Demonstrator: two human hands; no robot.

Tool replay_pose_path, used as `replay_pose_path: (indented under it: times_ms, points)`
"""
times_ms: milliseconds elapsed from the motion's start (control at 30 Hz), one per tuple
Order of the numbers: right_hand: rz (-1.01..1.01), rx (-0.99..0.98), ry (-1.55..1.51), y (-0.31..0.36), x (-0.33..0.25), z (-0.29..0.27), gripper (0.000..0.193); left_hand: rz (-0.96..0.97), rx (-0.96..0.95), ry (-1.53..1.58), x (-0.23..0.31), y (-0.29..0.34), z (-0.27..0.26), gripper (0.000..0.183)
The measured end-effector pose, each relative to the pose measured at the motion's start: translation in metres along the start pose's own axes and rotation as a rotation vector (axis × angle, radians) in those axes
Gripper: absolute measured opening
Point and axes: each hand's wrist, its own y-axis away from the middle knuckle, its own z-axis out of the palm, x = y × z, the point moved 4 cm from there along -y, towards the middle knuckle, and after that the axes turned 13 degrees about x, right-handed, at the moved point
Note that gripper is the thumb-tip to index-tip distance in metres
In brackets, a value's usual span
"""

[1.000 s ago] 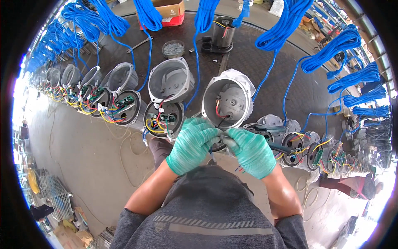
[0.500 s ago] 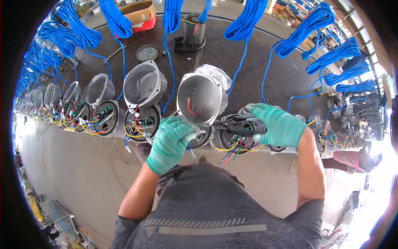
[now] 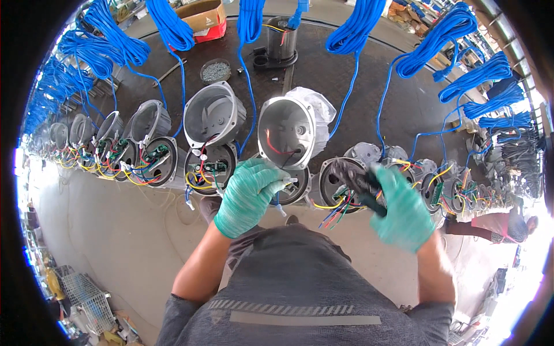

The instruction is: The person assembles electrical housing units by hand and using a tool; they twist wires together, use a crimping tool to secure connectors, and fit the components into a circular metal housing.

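My left hand (image 3: 245, 199), in a green glove, is closed with its fingertips pinching a small white wire connector (image 3: 288, 183). It sits just below an open grey metal housing (image 3: 318, 130), which has red and dark wires inside. A round dark base (image 3: 297, 193) lies under the connector, partly hidden by the hand. My right hand (image 3: 404, 210), gloved alike and blurred, is wrapped round dark-handled pliers (image 3: 369, 193). The pliers are over another round base (image 3: 330, 185), from which loose coloured wires (image 3: 340, 210) hang at the table edge.
A row of similar housings (image 3: 234, 118) and bases with circuit boards runs along the near edge of the dark table (image 3: 196, 63). Bundled blue cables (image 3: 352, 29) arc behind them. A bowl of small screws (image 3: 215, 71), a black cylinder (image 3: 281, 43) and a cardboard box (image 3: 202, 17) stand farther back.
My right hand has drawn the pliers down and away from the housing, turning them as it moves. The left hand keeps its pinch, and the view has shifted slightly.
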Motion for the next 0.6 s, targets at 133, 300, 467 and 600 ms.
replay_pose_path:
  times_ms: [133,300,467,600]
  points:
    - [0.202,-0.006,-0.386,0.047,-0.022,0.045,0.081,0.011,-0.052,0.021,0.004,-0.006,0.0,0.019]
    - [0.352,-0.024,-0.489,0.039,-0.052,0.083,0.088,0.019,-0.069,-0.014,0.001,0.0,-0.001,0.02]
    - [0.359,-0.007,-0.473,0.033,-0.05,0.089,0.091,0.111,-0.036,-0.051,0.003,0.0,0.0,0.024]
    - [0.346,0.023,-0.456,0.031,-0.054,0.088,0.089,0.16,-0.022,-0.045,0.011,-0.006,0.001,0.023]
